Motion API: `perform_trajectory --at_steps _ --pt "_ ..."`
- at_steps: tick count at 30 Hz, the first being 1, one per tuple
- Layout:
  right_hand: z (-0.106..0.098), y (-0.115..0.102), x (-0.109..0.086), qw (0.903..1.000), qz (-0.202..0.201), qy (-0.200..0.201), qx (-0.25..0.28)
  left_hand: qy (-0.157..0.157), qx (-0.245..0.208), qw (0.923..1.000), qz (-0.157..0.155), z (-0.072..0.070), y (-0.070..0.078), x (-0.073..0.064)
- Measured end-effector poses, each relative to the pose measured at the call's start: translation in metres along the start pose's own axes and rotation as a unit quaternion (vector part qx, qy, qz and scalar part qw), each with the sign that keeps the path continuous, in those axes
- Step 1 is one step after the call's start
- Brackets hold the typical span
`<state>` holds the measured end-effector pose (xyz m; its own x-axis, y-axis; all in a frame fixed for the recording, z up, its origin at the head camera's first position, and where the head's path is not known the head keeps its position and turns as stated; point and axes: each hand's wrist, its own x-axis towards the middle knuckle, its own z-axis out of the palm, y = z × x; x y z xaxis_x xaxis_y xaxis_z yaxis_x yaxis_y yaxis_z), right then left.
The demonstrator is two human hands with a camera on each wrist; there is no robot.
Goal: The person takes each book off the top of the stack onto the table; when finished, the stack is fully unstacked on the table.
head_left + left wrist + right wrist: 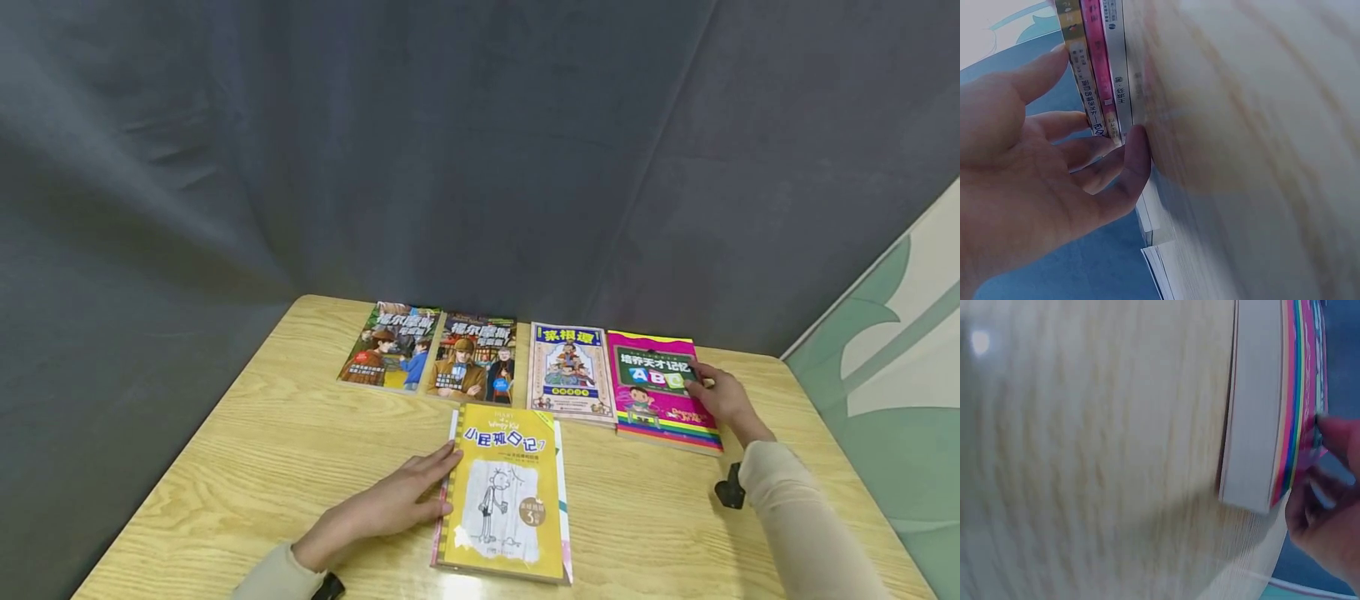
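Note:
Near the table's front lies a stack of books, topped by a yellow Diary of a Wimpy Kid book point(510, 492). My left hand point(397, 496) touches the stack's left side, where the left wrist view shows the spines point(1094, 69) of several books by the fingers. At the right end of the back row lies a thick pink ABC book point(660, 404). My right hand point(723, 400) holds its right edge, thumb on the cover and fingers curled at the side. In the right wrist view the book's page block point(1257, 406) faces the camera; some fingertips are hidden.
Left of the pink book lies a white book with a blue title point(572, 375). Two detective comic books, one with a brown-coated figure point(474, 358) and one greener point(390, 346), lie further left. A dark curtain point(480, 167) hangs behind the wooden table point(247, 450).

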<state>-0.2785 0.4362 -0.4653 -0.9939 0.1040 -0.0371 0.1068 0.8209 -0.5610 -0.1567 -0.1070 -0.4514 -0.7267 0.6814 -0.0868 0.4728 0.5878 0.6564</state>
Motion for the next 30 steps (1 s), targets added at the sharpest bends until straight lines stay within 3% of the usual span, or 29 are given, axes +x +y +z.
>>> perform_trajectory --at_steps 2,5,9,11,17,23,30 --pt "0.002 -0.004 -0.003 0.9996 0.008 0.026 0.004 -0.002 0.002 1.0000 0.000 0.000 0.000 0.000" --pt "0.004 -0.016 -0.008 0.9951 -0.008 0.098 0.014 -0.004 0.003 1.0000 0.000 0.000 0.000 0.001" --pt "0.005 -0.046 -0.024 0.9789 -0.072 0.187 0.038 -0.006 0.004 1.0000 0.000 0.000 -0.001 0.001" --pt "0.005 -0.062 -0.035 0.9734 -0.100 0.199 0.054 -0.008 0.005 1.0000 -0.001 0.000 -0.001 0.001" --pt "0.016 -0.105 -0.073 0.9766 -0.125 0.151 0.088 -0.012 0.006 0.9999 -0.002 0.001 -0.002 0.000" --pt "0.050 -0.137 -0.110 0.9757 -0.161 0.088 0.120 -0.013 0.010 0.9999 -0.005 0.001 -0.001 0.000" --pt "0.100 -0.166 -0.149 0.9843 -0.119 -0.022 0.129 -0.015 0.007 0.9998 -0.006 -0.001 0.001 0.000"
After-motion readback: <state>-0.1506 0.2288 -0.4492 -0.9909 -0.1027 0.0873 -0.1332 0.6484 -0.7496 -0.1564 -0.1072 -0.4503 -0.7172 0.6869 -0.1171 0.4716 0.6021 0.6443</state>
